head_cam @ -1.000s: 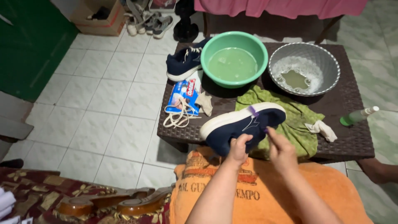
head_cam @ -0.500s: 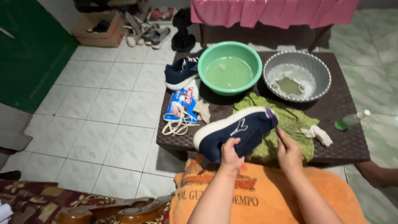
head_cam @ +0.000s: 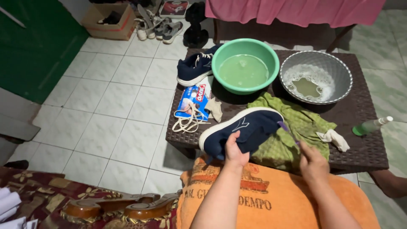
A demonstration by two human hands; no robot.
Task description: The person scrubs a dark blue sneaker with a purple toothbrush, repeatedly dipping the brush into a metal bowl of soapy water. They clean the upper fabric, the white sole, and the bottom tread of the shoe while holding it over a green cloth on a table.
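My left hand (head_cam: pixel 235 149) has a firm grip on the navy shoe (head_cam: pixel 243 131), fingers curled round its upper near the middle, holding it on its side above the near edge of the worktop (head_cam: pixel 360 123), white sole turned away from me. My right hand (head_cam: pixel 313 160) is clenched on a thin purple brush (head_cam: pixel 288 132) whose tip touches the shoe's heel end.

Under the shoe lies a green cloth (head_cam: pixel 305 123), and my lap beneath is covered by an orange towel (head_cam: pixel 271 199). Further out stand a green basin (head_cam: pixel 245 65) of cloudy water and a metal bowl (head_cam: pixel 316 77) with suds. The second shoe (head_cam: pixel 195 68) sits at the far left corner, touching the basin, with a blue packet (head_cam: pixel 193 101) and loose white laces (head_cam: pixel 188 121) just beside it. A small green bottle (head_cam: pixel 372 126) lies near the right edge, a crumpled white rag (head_cam: pixel 335 139) close to it.

The risks, as I judge them: my one-handed hold could slip if the fabric is wet and I press hard with the brush, dropping the shoe off the edge onto the tiles. A wide elbow swing could knock the bowl or basin and spill. The bottle lies close enough to the edge to roll off.
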